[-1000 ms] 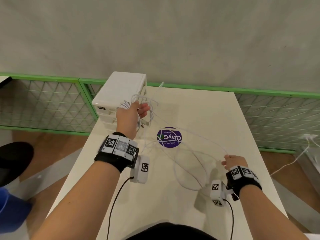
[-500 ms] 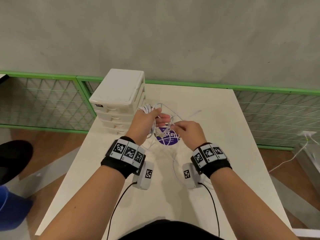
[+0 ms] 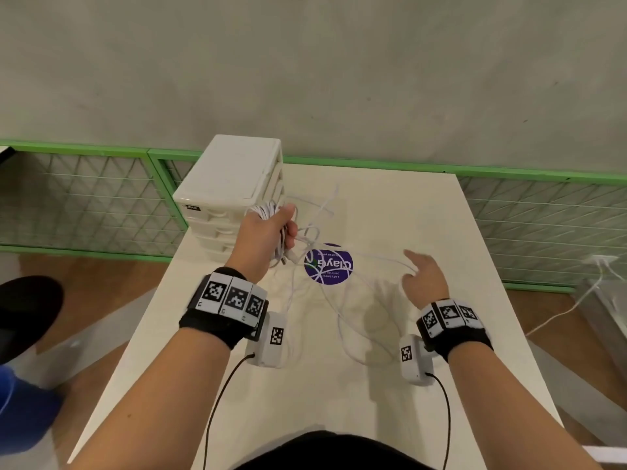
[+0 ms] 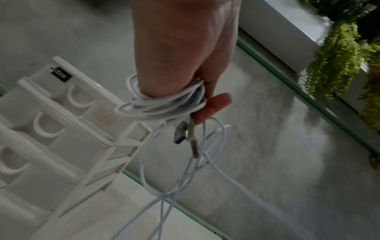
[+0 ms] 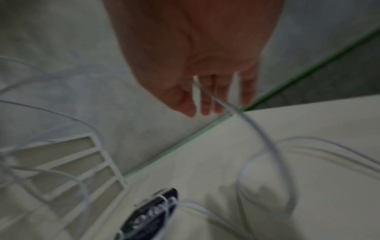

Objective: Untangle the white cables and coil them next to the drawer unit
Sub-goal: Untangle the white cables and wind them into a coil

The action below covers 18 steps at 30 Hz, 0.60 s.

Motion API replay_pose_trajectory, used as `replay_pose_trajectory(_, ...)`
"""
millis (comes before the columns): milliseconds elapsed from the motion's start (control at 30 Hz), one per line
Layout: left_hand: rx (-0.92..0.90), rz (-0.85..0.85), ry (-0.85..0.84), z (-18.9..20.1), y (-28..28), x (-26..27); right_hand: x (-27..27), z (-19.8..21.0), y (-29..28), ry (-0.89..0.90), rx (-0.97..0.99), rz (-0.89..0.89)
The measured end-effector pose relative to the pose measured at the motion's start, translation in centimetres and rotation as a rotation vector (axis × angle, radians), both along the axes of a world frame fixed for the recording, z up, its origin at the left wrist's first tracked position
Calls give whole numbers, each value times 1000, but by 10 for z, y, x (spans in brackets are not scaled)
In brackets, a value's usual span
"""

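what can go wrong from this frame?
1. Loose white cables cross each other on the table; pulling with the right hand may tighten a knot.
2. The left hand holds its coil close to the drawer unit; loops could snag there.
3. Dangling USB plug may catch strands.

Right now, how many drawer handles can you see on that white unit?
3, down the front of the drawer unit: top handle, middle handle, bottom handle. More may lie below, out of frame.

Plain indoor workspace, bare concrete wall (image 3: 305, 62), green mesh partition (image 3: 84, 198), white table (image 3: 339, 385), wood floor (image 3: 559, 317)
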<state>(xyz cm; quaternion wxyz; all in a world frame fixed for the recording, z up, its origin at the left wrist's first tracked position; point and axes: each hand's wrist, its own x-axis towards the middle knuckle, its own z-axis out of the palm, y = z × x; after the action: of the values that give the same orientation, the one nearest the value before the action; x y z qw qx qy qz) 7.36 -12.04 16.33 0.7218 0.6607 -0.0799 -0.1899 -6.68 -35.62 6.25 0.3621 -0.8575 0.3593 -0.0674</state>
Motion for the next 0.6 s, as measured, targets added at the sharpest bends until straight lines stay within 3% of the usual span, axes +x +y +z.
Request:
replay_pose_trajectory(100, 35, -25, -1, -1, -9, -5, 14, 39, 42, -259, 185, 299)
replay_pose_trajectory(233, 38, -37, 7, -4, -14, -9, 31, 72, 83, -256, 384, 464)
replay_pose_trajectory(433, 124, 33, -3, -18, 2, 0, 33, 93, 74, -583, 543, 224)
replay_pose_trajectory(600, 125, 198, 179, -39, 15, 10, 28, 82, 46, -686, 601, -23)
